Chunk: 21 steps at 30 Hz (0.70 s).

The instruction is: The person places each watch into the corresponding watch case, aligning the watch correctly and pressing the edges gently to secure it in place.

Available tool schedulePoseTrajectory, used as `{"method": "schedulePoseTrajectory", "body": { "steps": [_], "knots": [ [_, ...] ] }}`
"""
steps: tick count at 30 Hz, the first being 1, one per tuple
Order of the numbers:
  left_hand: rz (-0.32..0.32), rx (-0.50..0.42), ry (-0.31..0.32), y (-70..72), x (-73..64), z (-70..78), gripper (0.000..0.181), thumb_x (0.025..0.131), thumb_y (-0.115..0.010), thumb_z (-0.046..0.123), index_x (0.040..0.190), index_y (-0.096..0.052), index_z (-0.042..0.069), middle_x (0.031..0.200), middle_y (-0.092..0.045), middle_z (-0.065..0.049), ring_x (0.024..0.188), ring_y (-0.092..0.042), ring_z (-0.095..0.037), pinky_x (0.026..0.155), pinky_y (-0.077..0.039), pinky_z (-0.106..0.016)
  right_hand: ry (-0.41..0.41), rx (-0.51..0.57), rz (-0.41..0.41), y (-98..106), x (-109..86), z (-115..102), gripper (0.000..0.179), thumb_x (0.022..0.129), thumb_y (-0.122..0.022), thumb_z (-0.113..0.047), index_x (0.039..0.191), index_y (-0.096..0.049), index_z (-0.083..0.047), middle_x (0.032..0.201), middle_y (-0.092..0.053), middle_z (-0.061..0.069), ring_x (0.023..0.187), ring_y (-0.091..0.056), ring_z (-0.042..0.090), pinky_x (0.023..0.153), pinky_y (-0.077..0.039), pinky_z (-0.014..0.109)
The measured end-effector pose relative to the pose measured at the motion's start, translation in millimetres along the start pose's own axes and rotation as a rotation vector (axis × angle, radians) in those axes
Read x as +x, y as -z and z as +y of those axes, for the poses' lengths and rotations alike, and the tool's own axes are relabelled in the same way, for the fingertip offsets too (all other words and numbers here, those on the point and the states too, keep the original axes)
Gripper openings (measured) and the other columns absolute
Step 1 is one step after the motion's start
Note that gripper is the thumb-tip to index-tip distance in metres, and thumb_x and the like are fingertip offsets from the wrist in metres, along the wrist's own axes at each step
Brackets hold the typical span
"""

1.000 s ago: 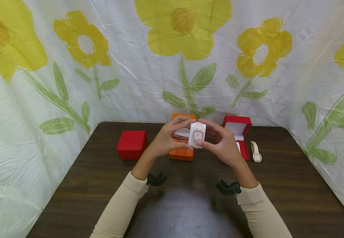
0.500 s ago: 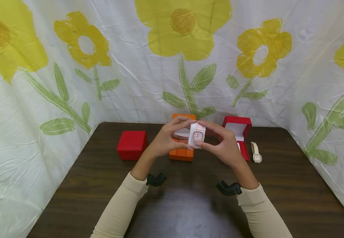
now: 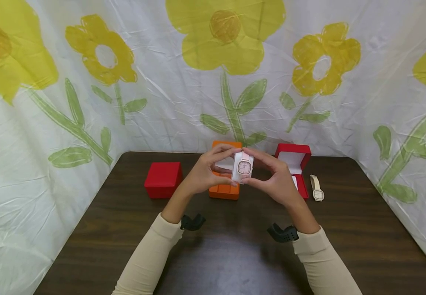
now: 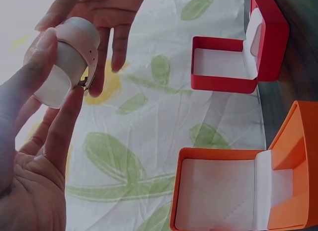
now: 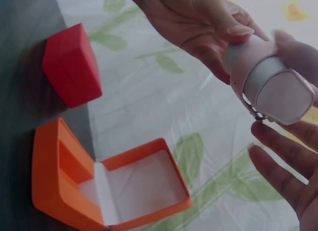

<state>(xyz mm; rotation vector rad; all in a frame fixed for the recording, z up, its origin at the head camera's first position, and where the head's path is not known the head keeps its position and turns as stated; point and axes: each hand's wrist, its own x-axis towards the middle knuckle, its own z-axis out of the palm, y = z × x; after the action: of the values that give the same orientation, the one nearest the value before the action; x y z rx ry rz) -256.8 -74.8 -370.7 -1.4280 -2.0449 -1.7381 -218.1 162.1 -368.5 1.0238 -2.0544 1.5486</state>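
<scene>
No lettering, brand or number can be made out on the pink-strapped watch (image 3: 247,157) held between the left hand (image 3: 203,172) and the right hand (image 3: 280,179).
Dark marks ring the watch's pale dial (image 3: 244,167), between the two hands; they may be numerals, though the head view is too coarse to tell. To the right of the right hand, a cream-strapped watch (image 3: 316,186) lies with markings on its face (image 3: 318,195) likewise too small to read.

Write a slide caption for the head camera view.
Left hand and right hand hold a pink watch around a white cushion, an open orange box behind.
</scene>
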Motion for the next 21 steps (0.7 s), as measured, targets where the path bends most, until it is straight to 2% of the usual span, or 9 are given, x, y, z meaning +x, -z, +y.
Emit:
{"method": "schedulePoseTrajectory", "body": {
  "steps": [6, 13, 21],
  "knots": [
    [0.008, -0.035, 0.009, 0.5, 0.0, 1.0, 0.081, 0.072, -0.088, -0.006, 0.145, -0.055, 0.002, 0.137, -0.052, -0.011, 0.121, -0.056, -0.024, 0.081, -0.062, -0.040, 0.029, -0.052, -0.045, 0.2, -0.9, 3.3, 0.085, 0.069, -0.089, 0.008, 0.145, -0.055, -0.006, 0.142, -0.059, 0.009, 0.112, -0.063, 0.019, 0.093, -0.057, 0.031],
    [0.014, -0.048, 0.011, -0.8, 0.1, -0.6, 0.080, 0.071, -0.088, -0.007, 0.144, -0.056, 0.001, 0.143, -0.052, -0.010, 0.126, -0.057, -0.025, 0.080, -0.062, -0.041, 0.037, -0.030, -0.033, -1.3, -1.3, 2.4, 0.083, 0.068, -0.089, 0.011, 0.143, -0.057, -0.003, 0.141, -0.059, 0.013, 0.117, -0.062, 0.020, 0.096, -0.055, 0.032],
    [0.026, -0.059, 0.013, -1.2, 0.3, -1.1, 0.080, 0.069, -0.087, -0.010, 0.143, -0.056, 0.000, 0.140, -0.055, -0.012, 0.123, -0.059, -0.028, 0.081, -0.061, -0.041, 0.034, -0.031, -0.028, -3.1, -1.1, -0.6, 0.081, 0.069, -0.088, 0.011, 0.142, -0.057, -0.002, 0.140, -0.058, 0.013, 0.114, -0.061, 0.020, 0.099, -0.054, 0.029]
  ]
}}
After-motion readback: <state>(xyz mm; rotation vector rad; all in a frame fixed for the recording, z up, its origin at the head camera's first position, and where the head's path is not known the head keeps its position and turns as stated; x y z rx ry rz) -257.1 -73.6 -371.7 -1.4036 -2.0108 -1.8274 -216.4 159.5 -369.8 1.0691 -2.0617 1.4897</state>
